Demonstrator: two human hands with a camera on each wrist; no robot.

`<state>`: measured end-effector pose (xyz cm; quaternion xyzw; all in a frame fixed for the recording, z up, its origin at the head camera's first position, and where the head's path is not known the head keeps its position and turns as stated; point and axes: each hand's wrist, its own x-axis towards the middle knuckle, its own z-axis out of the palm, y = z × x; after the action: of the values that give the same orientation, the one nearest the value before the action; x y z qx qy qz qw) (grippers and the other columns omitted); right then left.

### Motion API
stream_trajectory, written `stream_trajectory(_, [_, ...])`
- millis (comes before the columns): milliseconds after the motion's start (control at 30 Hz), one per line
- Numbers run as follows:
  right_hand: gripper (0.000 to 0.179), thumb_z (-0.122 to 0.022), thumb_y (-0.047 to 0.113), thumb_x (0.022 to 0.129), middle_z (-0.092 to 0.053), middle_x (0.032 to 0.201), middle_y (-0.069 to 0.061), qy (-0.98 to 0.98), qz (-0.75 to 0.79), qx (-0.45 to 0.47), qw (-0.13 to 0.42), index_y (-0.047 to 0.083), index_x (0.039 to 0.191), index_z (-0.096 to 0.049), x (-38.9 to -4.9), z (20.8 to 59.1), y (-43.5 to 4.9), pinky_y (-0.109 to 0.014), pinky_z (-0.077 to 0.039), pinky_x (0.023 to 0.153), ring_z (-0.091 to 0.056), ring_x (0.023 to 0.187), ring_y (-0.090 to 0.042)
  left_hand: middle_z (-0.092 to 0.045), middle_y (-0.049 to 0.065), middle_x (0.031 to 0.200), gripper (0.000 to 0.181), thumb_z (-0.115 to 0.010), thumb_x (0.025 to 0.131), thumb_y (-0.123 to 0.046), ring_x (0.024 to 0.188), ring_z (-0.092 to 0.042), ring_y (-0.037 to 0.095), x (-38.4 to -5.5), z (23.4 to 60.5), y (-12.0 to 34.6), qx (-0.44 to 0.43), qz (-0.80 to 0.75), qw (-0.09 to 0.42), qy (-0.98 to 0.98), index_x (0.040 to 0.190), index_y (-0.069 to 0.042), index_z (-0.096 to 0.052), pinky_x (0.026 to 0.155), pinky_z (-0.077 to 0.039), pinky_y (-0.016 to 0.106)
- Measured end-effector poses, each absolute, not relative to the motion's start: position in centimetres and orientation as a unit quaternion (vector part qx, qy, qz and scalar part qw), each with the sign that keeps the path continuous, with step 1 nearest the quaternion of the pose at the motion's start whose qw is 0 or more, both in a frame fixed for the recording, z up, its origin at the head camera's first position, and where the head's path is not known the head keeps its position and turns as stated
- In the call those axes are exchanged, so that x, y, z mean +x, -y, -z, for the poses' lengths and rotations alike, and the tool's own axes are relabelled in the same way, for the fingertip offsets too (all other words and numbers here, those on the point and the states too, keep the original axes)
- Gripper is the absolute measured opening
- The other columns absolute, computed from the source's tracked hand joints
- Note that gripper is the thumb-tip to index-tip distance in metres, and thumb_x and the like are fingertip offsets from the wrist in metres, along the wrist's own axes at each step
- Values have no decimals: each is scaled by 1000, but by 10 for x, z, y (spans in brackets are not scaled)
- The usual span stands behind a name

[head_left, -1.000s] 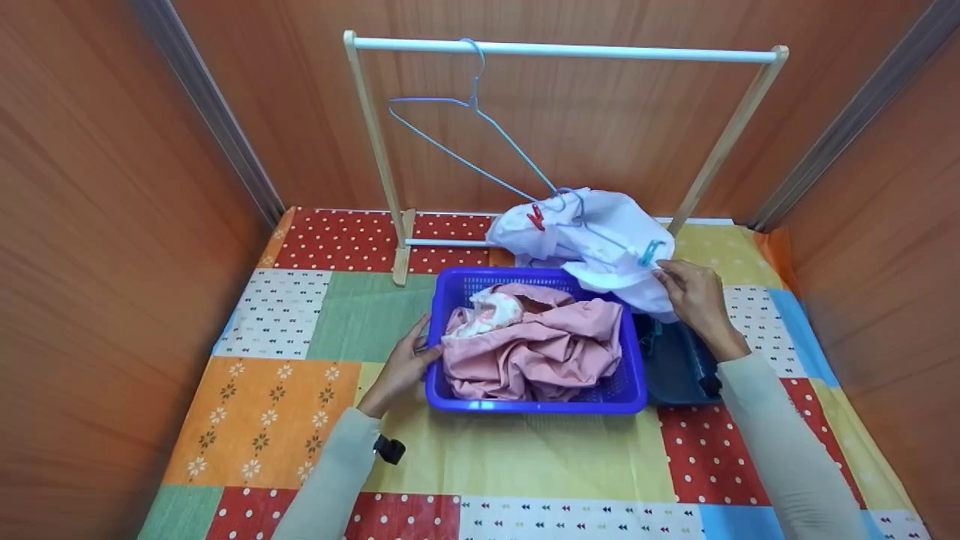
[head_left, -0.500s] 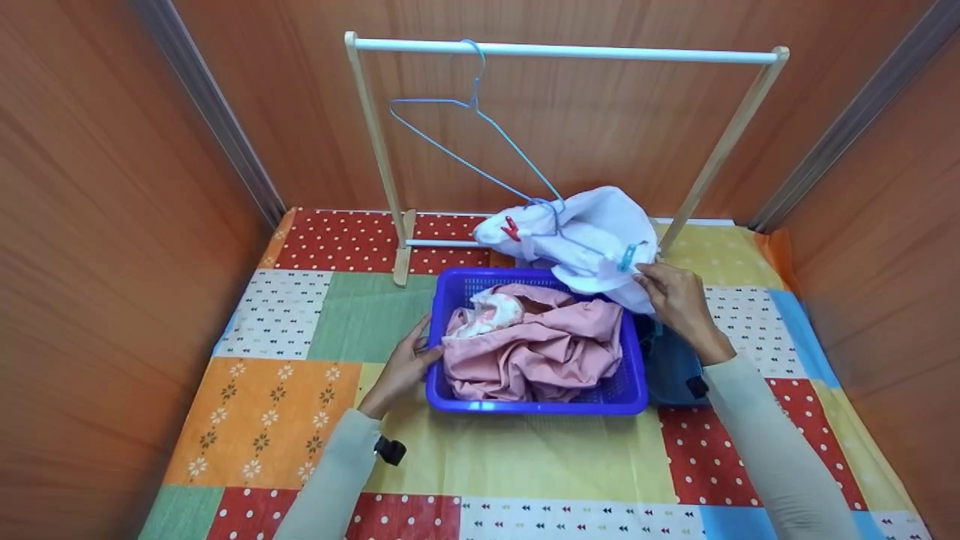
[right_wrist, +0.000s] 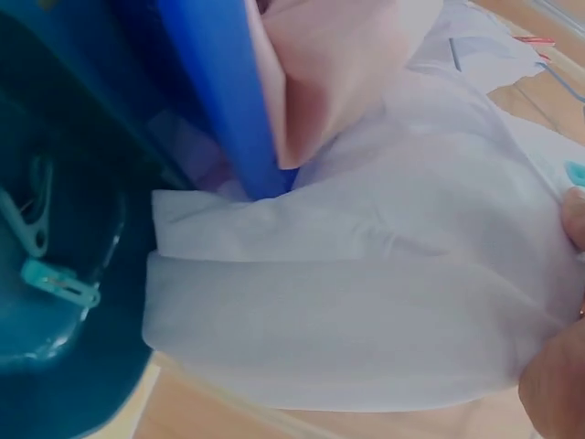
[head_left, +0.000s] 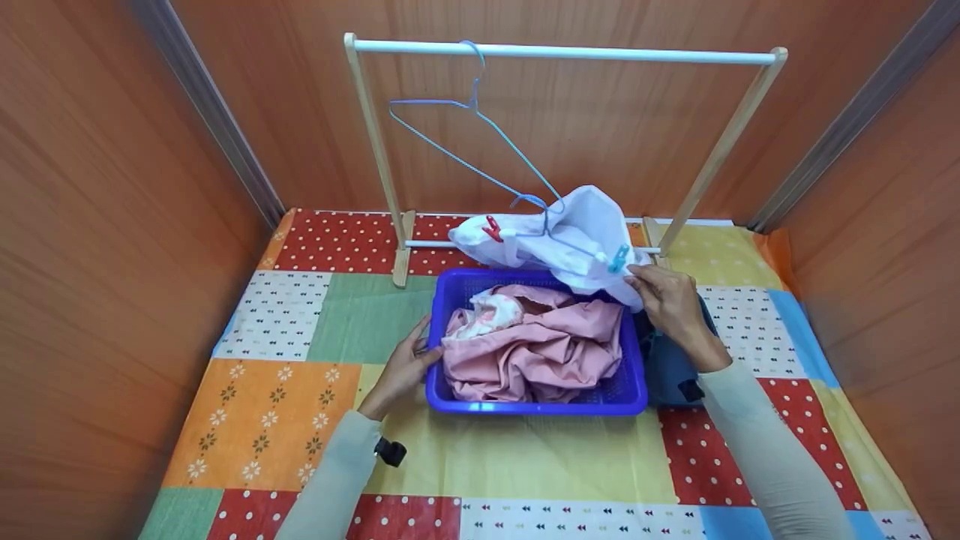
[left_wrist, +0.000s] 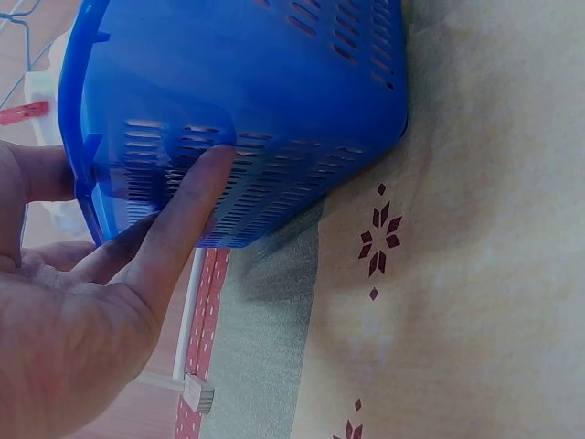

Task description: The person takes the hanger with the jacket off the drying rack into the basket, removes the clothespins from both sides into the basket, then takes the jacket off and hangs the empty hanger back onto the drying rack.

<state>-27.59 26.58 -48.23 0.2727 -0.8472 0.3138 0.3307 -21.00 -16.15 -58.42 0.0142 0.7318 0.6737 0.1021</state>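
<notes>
My left hand (head_left: 401, 371) holds the left side of a purple-blue plastic laundry basket (head_left: 536, 408). In the left wrist view, its thumb lies over the rim and its fingers lie along the slotted outer wall. A pink garment (head_left: 540, 364) and a white floral cloth (head_left: 495, 315) fill the basket. Behind the basket, my right hand (head_left: 670, 300) pinches the edge of a white garment (head_left: 600, 217) beside a teal clothespin (head_left: 619, 259). That garment sits on a blue wire hanger (head_left: 530, 198), with a red clothespin (head_left: 492, 229) on its left part. Its lower cloth (right_wrist: 366, 311) spreads out in the right wrist view.
A rack with a white top bar (head_left: 630, 53) and wooden legs stands at the back. From the bar hangs a bare wire hanger (head_left: 474, 105). Right of the basket is a dark teal tub (head_left: 671, 371) with teal clothespins (right_wrist: 59, 283) inside. Wooden panels enclose the patchwork cloth (head_left: 555, 457).
My right hand has moved left, drawing the white garment and its hanger left behind the basket. The left hand and the basket have stayed in place.
</notes>
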Motion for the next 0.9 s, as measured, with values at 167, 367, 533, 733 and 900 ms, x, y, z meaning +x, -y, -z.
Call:
stream_trajectory(167, [17,-75,-7,78,-75,82,-15,831,-332,280,347,-1,94,-76,-272,476,-262,-30,-48,63,-70,71,-28,-55,27,138,70,-56,98,-6,110,-67,30,-208,581,161,13,-674,104,-731,158,-13,-20,82,-59,39])
stream_trajectory(367, [23,-76,-11,74,-76,86,-17,815,-353,287,358,-1,95,-77,-265,470,-257,-2,-43,80,-72,78,-30,-55,27,138,69,-56,98,-7,119,-62,38,-210,587,162,14,-674,98,-732,157,-13,-21,87,-58,42])
stream_trajectory(533, [25,-75,-13,74,-76,88,-18,809,-362,291,360,-2,96,-77,-260,461,-256,0,-41,80,-72,79,-25,-56,27,138,70,-57,98,-9,120,-61,39,-209,586,162,17,-670,95,-736,157,-15,-21,87,-58,43])
stream_trajectory(733, [26,-75,-14,74,-76,92,-19,811,-365,286,357,-1,96,-77,-255,447,-256,0,-43,81,-71,85,-20,-57,27,136,69,-55,98,-6,117,-63,35,-209,585,161,21,-673,95,-733,157,-14,-22,88,-58,40])
stream_trajectory(900, [28,-75,-15,72,-75,93,-20,805,-376,291,356,-2,97,-77,-252,436,-254,-1,-44,82,-66,95,2,-58,26,135,69,-55,98,-5,114,-65,30,-209,585,161,20,-675,97,-731,157,-14,-22,86,-58,38])
